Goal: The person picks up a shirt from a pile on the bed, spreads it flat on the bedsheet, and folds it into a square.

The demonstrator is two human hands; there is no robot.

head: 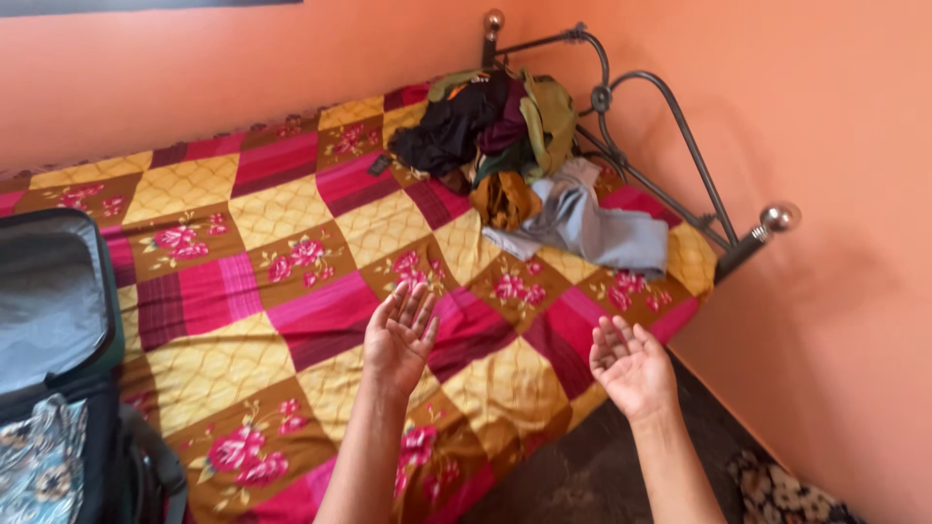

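Both the left hand (400,335) and right hand (633,367) hovered palm-up with fingers spread wide and empty above the patchwork bed (291,291), the clothes pile (515,155) lying far right, while the open suitcase (58,320) at near left held patterned fabric (39,456).

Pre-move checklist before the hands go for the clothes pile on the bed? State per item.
1. Left hand empty: ok, palm up, fingers spread, nothing held.
2. Right hand empty: ok, palm up, open.
3. Clothes pile in view: ok, heaped by the metal headboard, at the far corner of the bed.
4. Grey garment free to lift: ok, its near part lies spread on the bedspread with nothing on top; its far edge meets the pile.
5. Suitcase open: ok, lid up at the left edge, patterned cloth inside.
6. Small dark item beside the pile: cannot tell what it is.
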